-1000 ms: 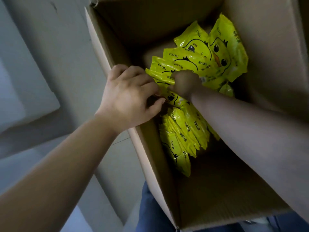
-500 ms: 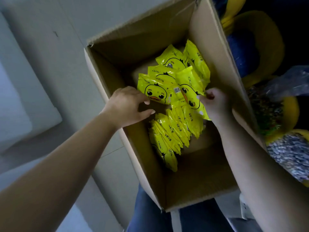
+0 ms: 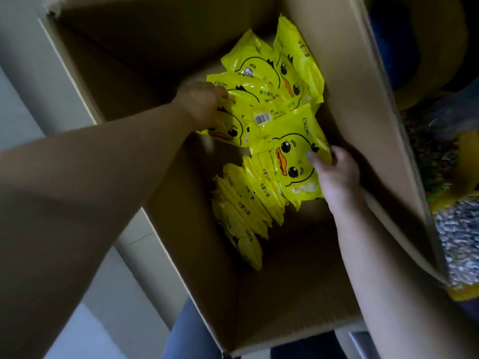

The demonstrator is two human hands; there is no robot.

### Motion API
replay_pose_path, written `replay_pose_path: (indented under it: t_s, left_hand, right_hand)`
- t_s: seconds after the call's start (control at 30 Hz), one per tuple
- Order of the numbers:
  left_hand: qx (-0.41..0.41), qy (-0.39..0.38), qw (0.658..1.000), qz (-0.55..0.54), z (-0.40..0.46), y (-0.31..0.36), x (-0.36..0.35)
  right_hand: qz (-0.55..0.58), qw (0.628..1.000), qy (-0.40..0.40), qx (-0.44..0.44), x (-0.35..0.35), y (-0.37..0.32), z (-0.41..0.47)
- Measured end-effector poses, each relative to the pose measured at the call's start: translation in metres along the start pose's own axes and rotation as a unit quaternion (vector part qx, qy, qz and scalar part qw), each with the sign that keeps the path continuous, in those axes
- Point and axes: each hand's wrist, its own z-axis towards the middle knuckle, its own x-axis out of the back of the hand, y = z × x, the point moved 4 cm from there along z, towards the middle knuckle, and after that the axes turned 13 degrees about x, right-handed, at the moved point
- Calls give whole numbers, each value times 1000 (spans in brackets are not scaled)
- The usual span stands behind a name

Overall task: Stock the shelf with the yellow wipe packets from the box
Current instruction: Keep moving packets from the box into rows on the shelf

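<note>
Two hands are down in the box (image 3: 181,177). The right hand (image 3: 337,174) pinches the duck-faced packet (image 3: 293,156), its length pointing away from the person. The left hand (image 3: 202,104) grips another packet (image 3: 230,128) at the left of the heap.

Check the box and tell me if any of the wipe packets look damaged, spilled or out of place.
No damage or spill shows. The yellow packets in the box lie jumbled, though: some flat, others on edge in a leaning row. Both hands grip packets.

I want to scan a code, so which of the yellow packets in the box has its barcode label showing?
The packet in the middle of the pile, between the two hands: a white barcode sticker shows on its top edge. The others show only duck faces or printed edges.
</note>
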Motion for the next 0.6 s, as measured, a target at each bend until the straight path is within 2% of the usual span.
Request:
replay_pose_path:
  t_s: [0.2,0.37,0.6]
  left_hand:
    - [58,-23,996,68,14,-4,-19]
    - [71,-56,995,-43,11,-5,-29]
    - [107,-118,985,-71,2,-6,-35]
  right_hand:
    - [26,1000,1,5,-2,9,11]
    - [60,998,-5,-14,-4,10,11]
    - [121,992,-22,-28,-5,14,8]
